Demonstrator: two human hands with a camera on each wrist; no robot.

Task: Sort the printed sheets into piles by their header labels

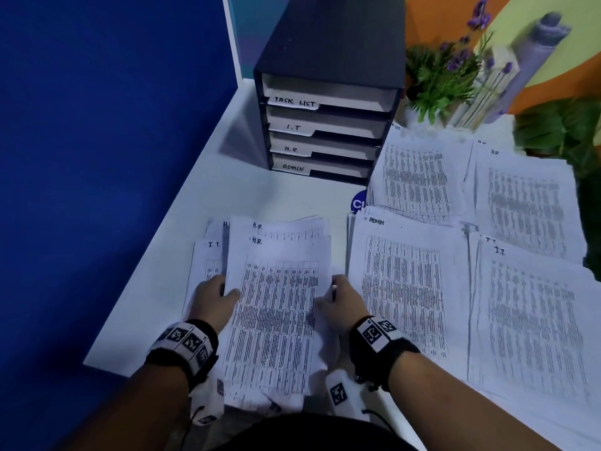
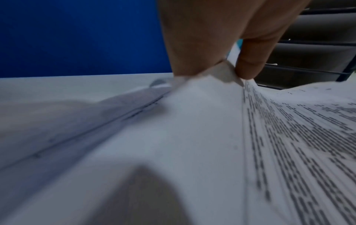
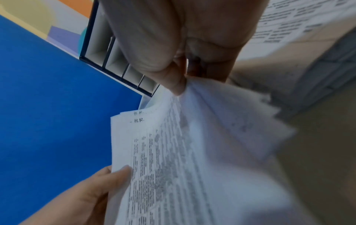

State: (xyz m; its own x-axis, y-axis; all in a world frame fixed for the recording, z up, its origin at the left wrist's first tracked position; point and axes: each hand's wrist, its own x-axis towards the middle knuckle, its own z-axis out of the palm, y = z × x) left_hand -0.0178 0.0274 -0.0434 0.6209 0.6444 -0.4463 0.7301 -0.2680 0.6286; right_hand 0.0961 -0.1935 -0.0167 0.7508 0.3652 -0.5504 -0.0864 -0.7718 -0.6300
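both hands grip one stack of h.r. sheets [image 1: 276, 307] over the white desk [image 1: 201, 203]: left hand [image 1: 211, 299] pinches its left edge, right hand [image 1: 341, 296] pinches the right edge. admin pile [image 1: 403, 288] lies just right; labelled tray organizer [image 1: 325, 125] stands behind.

White printed sheets [image 1: 273, 307] carry dense black tabular rows, with handwritten dark headers (H.R., I.T., ADMIN). Desk [image 1: 201, 196]: plain white. Partition wall [image 1: 107, 125]: solid deep blue. Drawer unit [image 1: 328, 92]: dark navy-black casing, grey trays, white label strips lettered in black. Wrist bands [image 1: 187, 343]: black, bearing white tiles with black square-code patterns. Plant [image 1: 445, 76]: green foliage, purple blossoms. Rear wall [image 1: 422, 17]: orange and pale yellow-green curved fields. Round sticker [image 1: 358, 203]: blue, white lettering (partly hidden).
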